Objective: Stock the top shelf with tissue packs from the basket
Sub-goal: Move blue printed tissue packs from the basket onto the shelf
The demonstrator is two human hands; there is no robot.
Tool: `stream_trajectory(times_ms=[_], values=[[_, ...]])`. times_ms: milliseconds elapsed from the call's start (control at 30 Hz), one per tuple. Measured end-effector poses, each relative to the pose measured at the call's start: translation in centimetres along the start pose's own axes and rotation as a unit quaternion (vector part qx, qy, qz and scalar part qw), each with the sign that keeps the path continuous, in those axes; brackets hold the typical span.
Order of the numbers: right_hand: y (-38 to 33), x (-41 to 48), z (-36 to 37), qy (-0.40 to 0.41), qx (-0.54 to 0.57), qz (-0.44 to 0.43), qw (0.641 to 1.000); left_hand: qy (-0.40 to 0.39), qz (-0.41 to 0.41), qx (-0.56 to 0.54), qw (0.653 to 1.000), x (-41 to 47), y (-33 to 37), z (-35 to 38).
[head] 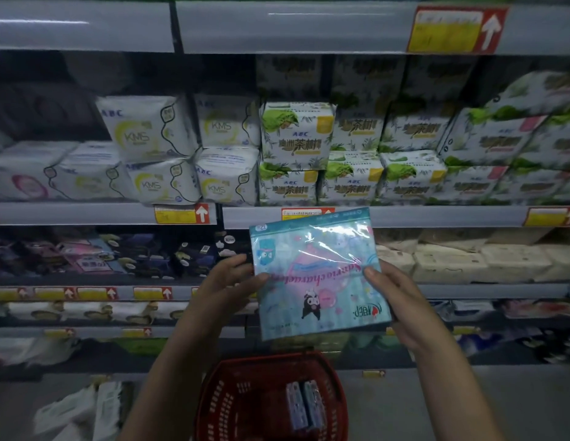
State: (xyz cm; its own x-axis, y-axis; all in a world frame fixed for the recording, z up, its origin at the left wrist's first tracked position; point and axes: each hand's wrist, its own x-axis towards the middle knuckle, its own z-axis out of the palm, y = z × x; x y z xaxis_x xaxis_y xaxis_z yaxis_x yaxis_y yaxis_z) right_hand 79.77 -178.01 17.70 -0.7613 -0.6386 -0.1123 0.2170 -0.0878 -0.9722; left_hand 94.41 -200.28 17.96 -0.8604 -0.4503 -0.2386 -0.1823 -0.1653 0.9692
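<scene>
**Pack in both hands, midway between basket and top shelf**

Hands frame the blue tissue pack (318, 275) at the centre of our view. The left hand (226, 281) takes its 9 o'clock edge and the right hand (401, 300) its 3 o'clock edge. On each side the fingers (376, 273) are closed on the pack, thumb on the glossy front and the rest hidden behind it. We judge that the two-sided pinch keeps the flat, slippery wrapper from sagging or sliding as we lift. The print reads upside down and the pack tilts slightly, so we would expect to turn it before it faces out.

The red basket (213, 393) sits at 6 o'clock, directly under the pack, and two more packs (304, 405) lie in its bottom. That suggests the task is only partly done.

The top shelf (293, 27) shows only as a grey rail at 12 o'clock, with a red and yellow price label (452, 30) at 1 o'clock. We cannot see the surface above it, so we cannot tell how much room is free there.

Between pack and rail stands a full tier. Green packs (296, 135) are stacked right above our hands, and white packs (150, 132) sit at 10 o'clock. Their fronts reach almost to the shelf edge. We think the lift has to come outward and clear them and the rail lip before going in, or we risk knocking the stacks. More stocked shelves run at 9 and 3 o'clock behind our wrists.
</scene>
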Motion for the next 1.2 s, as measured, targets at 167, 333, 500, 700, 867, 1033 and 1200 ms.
stream_trajectory(times_ms=[167,333,500,700,867,1033,1200], values=[[-1.1,0.0,-0.5,-0.043,-0.063,-0.003,0.997,0.029,0.045,0.123,0.991,0.7,3.7,0.1],[-2.8,0.9,0.0,-0.119,-0.136,0.001,0.984,-0.091,0.016,0.235,0.968,2.3,7.3,1.7],[-4.5,1.6,0.5,-0.168,-0.193,0.005,0.967,-0.217,-0.008,0.315,0.924,3.5,9.7,2.6],[-5.8,1.7,0.8,-0.174,-0.227,0.001,0.958,-0.208,0.026,0.256,0.944,3.5,10.8,2.9],[-6.4,1.8,0.9,-0.113,-0.268,-0.01,0.957,-0.165,0.023,0.185,0.969,3.0,9.1,2.0],[-5.3,1.0,-0.4,0.001,-0.218,-0.048,0.975,-0.081,0.024,0.066,0.994,2.5,5.3,0.7],[-2.3,-0.3,-1.0,0.074,-0.159,-0.019,0.984,0.0,0.072,-0.085,0.994,0.5,1.9,0.9]])
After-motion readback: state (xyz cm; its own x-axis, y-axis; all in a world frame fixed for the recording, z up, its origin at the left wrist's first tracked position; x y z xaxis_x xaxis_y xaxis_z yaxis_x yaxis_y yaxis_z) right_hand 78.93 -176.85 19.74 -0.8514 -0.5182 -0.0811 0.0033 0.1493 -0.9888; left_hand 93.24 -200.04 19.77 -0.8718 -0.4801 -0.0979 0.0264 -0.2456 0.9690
